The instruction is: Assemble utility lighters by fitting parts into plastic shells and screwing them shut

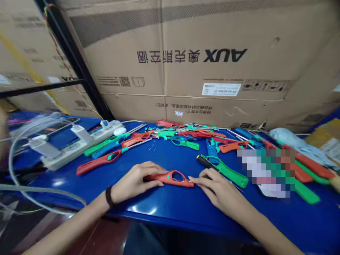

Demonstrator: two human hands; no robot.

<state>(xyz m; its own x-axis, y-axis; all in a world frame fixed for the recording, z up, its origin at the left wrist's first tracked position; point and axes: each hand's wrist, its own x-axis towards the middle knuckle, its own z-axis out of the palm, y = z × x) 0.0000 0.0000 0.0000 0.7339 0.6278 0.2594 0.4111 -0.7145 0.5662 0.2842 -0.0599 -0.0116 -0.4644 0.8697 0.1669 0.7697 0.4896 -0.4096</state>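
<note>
An orange stick lighter casing (170,178) lies low over the blue table near its front edge, its trigger loop towards the right. My left hand (134,182) is closed around the handle end, with thumb and fingers gripping it. At the nozzle end, the fingers of my right hand (219,189) are pinched together; whatever small piece they hold is too small to make out. Just beyond my right hand are a green lighter casing half (231,173) and a screwdriver with a black and yellow handle (204,162). A red lighter (98,164) rests beyond my left hand.
Lighter parts and small green pieces (166,133) are heaped along the back, before a large cardboard box (186,32). At left stand a white power strip (79,147) and looping cables (16,156). More red casings (309,161) and a pixelated patch are at right.
</note>
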